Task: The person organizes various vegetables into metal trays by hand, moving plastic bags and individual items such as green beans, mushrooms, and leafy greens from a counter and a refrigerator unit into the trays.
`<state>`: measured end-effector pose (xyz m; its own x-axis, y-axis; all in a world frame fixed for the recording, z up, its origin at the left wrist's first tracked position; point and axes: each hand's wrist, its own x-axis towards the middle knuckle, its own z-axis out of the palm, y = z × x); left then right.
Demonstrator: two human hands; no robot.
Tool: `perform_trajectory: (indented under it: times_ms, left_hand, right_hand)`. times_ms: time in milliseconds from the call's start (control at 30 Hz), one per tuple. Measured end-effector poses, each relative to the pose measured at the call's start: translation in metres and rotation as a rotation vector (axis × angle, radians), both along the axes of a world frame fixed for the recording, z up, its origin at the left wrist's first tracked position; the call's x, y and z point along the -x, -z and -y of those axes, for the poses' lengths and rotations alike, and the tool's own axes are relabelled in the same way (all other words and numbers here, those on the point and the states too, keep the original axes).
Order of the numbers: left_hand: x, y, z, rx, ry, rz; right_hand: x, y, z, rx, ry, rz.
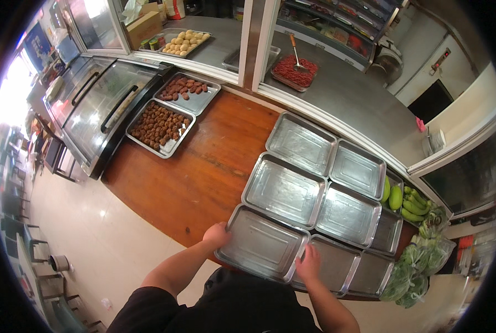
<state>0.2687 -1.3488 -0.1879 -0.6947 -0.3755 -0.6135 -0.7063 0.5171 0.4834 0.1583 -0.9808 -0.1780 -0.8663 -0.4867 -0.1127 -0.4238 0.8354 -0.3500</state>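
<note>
Rectangular stainless steel trays lie in rows over the right part of a wooden counter (189, 166). My left hand (218, 235) is at the left rim of the near tray (264, 243), fingers curled over it. My right hand (309, 262) is at that tray's right rim, fingers bent, beside the neighbouring tray (335, 262). The near tray holds nothing. Farther back lie a middle tray (285, 189), a back tray (302, 143) and several others, some overlapping at the right. The fingertips of both hands are partly hidden.
At the counter's left, one tray holds browned balls (158, 125), another reddish-brown oblong pieces (183, 88). A glass display case (102, 104) adjoins them. Green bananas (414, 206) and bagged greens (414, 266) stand right. Beyond the window frame, a tray of red minced food (295, 71) holds a spatula.
</note>
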Motion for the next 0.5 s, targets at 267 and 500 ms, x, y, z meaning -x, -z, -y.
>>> perform_trajectory:
  times_ms: [267, 500]
  left_hand:
    - [-0.115, 0.009, -0.022, 0.098, -0.276, -0.148]
    - [-0.287, 0.023, -0.046, 0.095, -0.551, -0.073]
  right_hand:
    - [-0.067, -0.022, 0.041, -0.107, -0.587, 0.249]
    - [-0.096, 0.011, 0.087, -0.444, -0.575, 0.401]
